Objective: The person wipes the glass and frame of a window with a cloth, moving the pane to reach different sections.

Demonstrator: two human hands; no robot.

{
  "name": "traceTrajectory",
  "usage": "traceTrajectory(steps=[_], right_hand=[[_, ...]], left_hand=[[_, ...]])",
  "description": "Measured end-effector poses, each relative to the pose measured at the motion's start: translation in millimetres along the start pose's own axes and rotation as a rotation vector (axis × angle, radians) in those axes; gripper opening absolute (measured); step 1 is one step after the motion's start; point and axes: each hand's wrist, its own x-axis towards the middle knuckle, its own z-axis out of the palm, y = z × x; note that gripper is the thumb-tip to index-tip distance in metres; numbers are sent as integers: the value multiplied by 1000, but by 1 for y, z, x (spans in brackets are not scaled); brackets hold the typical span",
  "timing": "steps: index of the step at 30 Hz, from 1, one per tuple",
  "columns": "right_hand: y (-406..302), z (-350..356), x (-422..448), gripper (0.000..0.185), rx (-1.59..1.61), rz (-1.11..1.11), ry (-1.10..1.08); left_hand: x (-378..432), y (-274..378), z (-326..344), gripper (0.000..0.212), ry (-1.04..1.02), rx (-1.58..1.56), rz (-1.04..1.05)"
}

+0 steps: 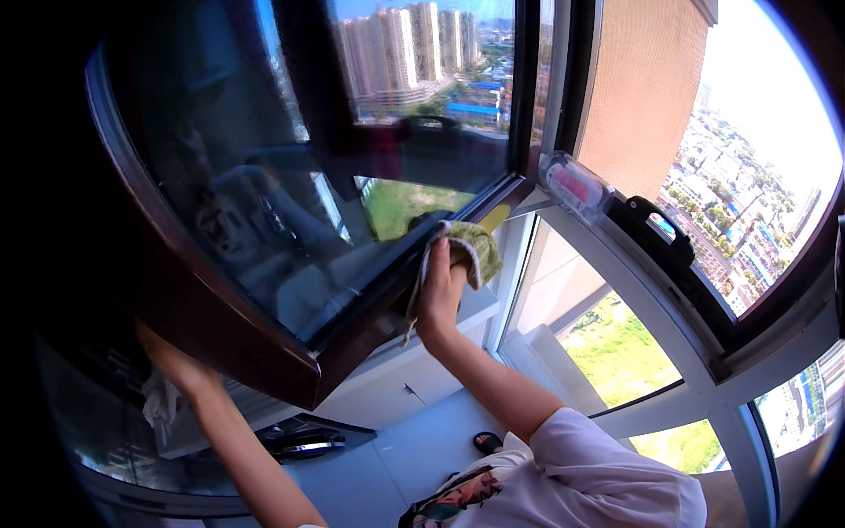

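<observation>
An open casement window sash (pixel 251 360) with a dark brown frame slants across the view. Its glass pane (pixel 277 218) reflects a room and a person. My right hand (pixel 442 290) holds a green cleaning cloth (pixel 485 247) with a pale edge against the sash's lower rail, thumb pointing up. Part of the cloth hangs down below that hand. At the left, my left hand (pixel 165 360) reaches to the underside of the sash frame, where its fingers are hidden. A white cloth (pixel 160 399) hangs just below it, and I cannot tell whether the hand holds it.
A clear plastic bottle (pixel 575 186) with a pink label lies on the window ledge beside a black window handle (pixel 660 228). Below stand a white cabinet (pixel 403 379) and a round dark appliance door (pixel 307 445). Buildings far below show through the open window.
</observation>
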Motion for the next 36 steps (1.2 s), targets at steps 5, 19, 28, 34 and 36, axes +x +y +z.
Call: traceTrajectory(steps=[5,19,28,34,36], right_hand=[[3,-5,69,48,111,27,142],[17,4,52,57,7,19,152],[-6,27,-74,57,91,399,-36],[-19,27,-115,46,157,742,-234],[-16,23,-106,42,194,725,-231]], left_hand=[[12,-20,-23,44,16,216,141],[20,-16,-13,46,-219,136,167],[11,0,3,55,-198,87,117],[9,3,1,61,-198,25,95],[9,2,0,61,-207,31,98]])
